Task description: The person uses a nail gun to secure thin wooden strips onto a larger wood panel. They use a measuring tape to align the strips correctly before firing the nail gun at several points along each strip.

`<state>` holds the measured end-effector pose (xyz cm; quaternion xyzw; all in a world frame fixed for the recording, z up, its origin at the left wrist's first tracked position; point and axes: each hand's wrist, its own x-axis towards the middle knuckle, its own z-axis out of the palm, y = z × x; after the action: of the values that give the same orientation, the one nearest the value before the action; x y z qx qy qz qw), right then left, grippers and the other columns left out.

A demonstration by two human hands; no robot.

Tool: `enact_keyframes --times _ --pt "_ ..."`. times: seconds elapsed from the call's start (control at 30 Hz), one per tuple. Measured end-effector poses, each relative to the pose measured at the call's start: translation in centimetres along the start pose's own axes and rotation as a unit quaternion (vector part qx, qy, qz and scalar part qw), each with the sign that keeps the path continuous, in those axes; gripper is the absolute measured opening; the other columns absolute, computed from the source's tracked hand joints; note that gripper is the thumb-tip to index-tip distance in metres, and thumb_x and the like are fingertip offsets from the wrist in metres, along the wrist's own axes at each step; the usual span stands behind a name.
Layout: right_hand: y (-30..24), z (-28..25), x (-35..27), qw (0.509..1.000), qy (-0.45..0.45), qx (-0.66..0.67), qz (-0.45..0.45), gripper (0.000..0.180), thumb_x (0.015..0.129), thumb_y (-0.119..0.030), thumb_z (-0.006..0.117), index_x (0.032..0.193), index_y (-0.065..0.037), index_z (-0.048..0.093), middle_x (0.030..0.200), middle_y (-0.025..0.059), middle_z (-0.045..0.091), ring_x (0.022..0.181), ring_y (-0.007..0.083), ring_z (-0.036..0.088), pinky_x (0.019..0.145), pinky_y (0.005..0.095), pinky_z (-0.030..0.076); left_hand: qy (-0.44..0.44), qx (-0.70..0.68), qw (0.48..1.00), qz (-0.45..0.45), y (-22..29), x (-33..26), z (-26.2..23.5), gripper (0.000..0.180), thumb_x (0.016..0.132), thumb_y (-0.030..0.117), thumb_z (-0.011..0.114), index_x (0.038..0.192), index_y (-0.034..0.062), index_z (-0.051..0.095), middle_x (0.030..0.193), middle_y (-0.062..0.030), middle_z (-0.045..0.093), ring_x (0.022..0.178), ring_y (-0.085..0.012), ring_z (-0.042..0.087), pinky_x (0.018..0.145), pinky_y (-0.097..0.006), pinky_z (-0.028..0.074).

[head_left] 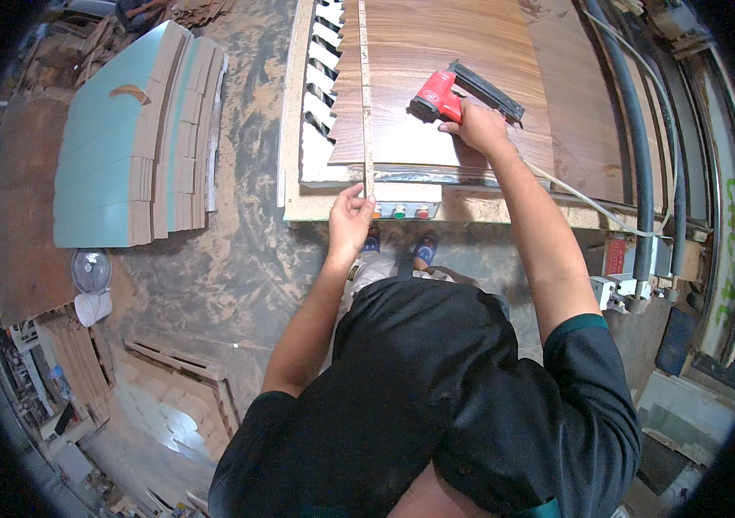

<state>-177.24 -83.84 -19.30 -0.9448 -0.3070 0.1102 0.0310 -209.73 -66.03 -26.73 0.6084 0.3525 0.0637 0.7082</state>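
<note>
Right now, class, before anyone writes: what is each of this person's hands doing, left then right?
Left hand: closed, fingers at the near end of the thin strip.
Right hand: closed, holding the red nail gun.

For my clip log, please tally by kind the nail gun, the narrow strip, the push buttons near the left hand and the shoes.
Red nail gun: 1
Narrow strip: 1
Push buttons: 3
Blue shoes: 2
Total: 7

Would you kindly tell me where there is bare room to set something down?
The wood-grain panel looks bare beyond the red nail gun, and between it and the narrow strip. It is crowded at the near edge, by the left hand and control buttons, and around the right hand.
</note>
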Motion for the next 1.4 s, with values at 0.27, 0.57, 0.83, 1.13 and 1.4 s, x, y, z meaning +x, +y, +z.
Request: enact_keyframes --times 0.27,0.57,0.83,1.13,1.4 --pt "-0.3 -0.6 -0.1 1.0 -0.015 0.009 0.014 0.076 0.087 -0.074 0.082 0.122 -0.008 0.073 0.116 0.0187 0.082 0.112 0.0418 0.078 0.098 0.057 0.056 0.002 0.088 0.992 0.092 1.9 0.1 0.9 0.074 0.1 0.004 0.083 0.162 -0.0038 0.045 0.11 -0.0096 0.073 0.087 -0.0107 0.072 0.079 -0.027 0.06" --pt "-0.8 -1.1 -0.5 1.0 -0.017 0.014 0.015 0.072 0.088 -0.072 0.082 0.121 -0.009 0.073 0.117 0.019 0.081 0.114 0.0424 0.077 0.099 0.0579 0.055 0.095 0.154 0.977 0.11 0.8 0.8 0.4 0.051 0.094 0.018 0.089 0.138 0.0017 0.07 0.1 -0.0069 0.074 0.081 -0.0188 0.071 0.079 -0.036 0.06" --pt "-0.7 -0.9 -0.4 1.0 -0.019 -0.003 0.015 0.074 0.089 -0.075 0.079 0.122 -0.009 0.074 0.114 0.0174 0.083 0.11 0.0405 0.078 0.096 0.0585 0.055 0.091 0.271 0.939 0.189 4.1 -0.6 0.4 0.049 0.09 0.022 0.092 0.134 0.0096 0.073 0.109 -0.0076 0.067 0.085 -0.0205 0.064 0.08 -0.039 0.059" --pt "-0.6 -0.8 -0.3 0.999 -0.026 0.006 0.022 0.074 0.088 -0.075 0.08 0.121 -0.009 0.073 0.114 0.0188 0.082 0.11 0.0414 0.078 0.096 0.0577 0.056 0.005 0.035 0.998 0.046 1.2 0.6 -0.7 0.051 0.103 0.018 0.084 0.149 0.0038 0.067 0.098 -0.0049 0.076 0.084 -0.0096 0.068 0.079 -0.028 0.058" --pt "-0.3 -0.3 0.0 0.999 -0.025 0.005 0.021 0.076 0.088 -0.077 0.078 0.125 -0.011 0.073 0.116 0.0169 0.083 0.112 0.041 0.078 0.098 0.0596 0.054 0.031 0.222 0.959 0.175 4.8 2.0 0.9 0.047 0.103 0.021 0.084 0.143 0.0026 0.069 0.09 -0.0065 0.077 0.078 -0.0143 0.073 0.074 -0.032 0.06"
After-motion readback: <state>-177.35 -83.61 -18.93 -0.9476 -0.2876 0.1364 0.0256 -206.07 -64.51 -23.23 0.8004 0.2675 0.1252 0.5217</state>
